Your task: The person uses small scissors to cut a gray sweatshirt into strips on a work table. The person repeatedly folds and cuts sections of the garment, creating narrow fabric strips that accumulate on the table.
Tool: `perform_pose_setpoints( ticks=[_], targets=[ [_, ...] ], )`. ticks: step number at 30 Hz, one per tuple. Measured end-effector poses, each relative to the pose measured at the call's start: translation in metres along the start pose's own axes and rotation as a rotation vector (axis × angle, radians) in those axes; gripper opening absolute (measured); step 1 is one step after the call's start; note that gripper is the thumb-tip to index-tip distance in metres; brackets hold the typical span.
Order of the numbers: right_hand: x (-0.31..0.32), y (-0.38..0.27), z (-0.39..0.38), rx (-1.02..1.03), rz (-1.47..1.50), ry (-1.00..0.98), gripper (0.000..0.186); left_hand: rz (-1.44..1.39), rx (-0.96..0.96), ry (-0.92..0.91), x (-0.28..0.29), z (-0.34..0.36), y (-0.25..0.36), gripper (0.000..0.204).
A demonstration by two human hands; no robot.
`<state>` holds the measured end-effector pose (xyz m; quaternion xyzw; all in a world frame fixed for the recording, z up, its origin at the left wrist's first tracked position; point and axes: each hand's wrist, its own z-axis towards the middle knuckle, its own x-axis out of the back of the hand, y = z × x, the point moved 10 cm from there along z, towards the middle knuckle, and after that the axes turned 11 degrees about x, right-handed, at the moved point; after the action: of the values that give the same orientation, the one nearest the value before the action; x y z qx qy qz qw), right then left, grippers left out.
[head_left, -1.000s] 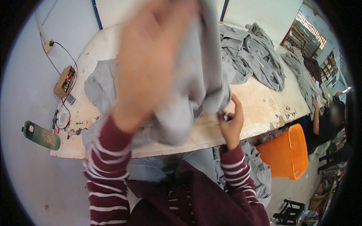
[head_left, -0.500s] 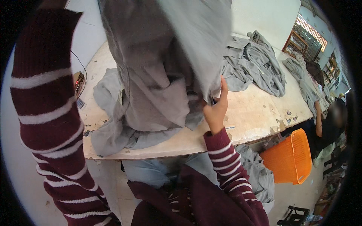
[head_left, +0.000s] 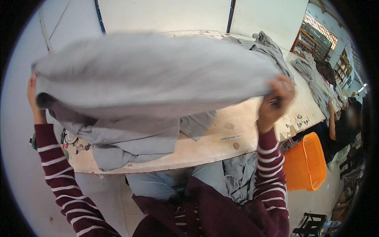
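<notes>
A large piece of grey cloth (head_left: 150,79) is stretched wide between my hands above the table (head_left: 205,152), blurred by motion. At its left end my left hand (head_left: 33,93) grips the edge, fingers partly hidden behind it. My right hand (head_left: 276,102), smeared by movement, is closed on the cloth's right end. A small dark item with a shiny metal part (head_left: 273,102) shows in my right palm; its kind is unclear. Under the raised cloth, more grey fabric (head_left: 138,140) lies on the tabletop near its front edge, and I cannot tell whether it is joined to the held piece.
Crumpled grey cloth (head_left: 272,45) is heaped at the table's far right. Below the front edge hangs or lies more grey fabric (head_left: 240,177). An orange basket (head_left: 304,164) stands right of me. Further right, a person (head_left: 347,126) reaches toward another cloth pile (head_left: 316,81).
My left hand has come down from the upper left, and my right hand has moved right and up. The cloth, earlier hanging upright in folds, is now spread sideways between them.
</notes>
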<state>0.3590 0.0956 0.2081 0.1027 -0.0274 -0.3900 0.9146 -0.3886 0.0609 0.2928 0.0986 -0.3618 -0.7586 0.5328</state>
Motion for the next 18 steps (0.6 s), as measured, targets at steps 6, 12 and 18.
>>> perform_pose_setpoints(
  ticks=[6,12,18],
  targets=[
    [-0.092,-0.047,-0.142,-0.565,0.635,-0.796,0.039,0.555,0.169,-0.265,-0.104,-0.13,-0.072,0.036],
    [-0.135,-0.001,-0.212,-1.174,0.764,-0.843,0.029,0.101,-0.247,-0.473,-0.223,-0.267,0.123,0.032],
    [-0.182,-0.067,-0.214,-1.107,0.977,-1.077,0.021,-0.164,-0.298,-0.786,-0.312,-0.367,0.218,0.034]
  ],
)
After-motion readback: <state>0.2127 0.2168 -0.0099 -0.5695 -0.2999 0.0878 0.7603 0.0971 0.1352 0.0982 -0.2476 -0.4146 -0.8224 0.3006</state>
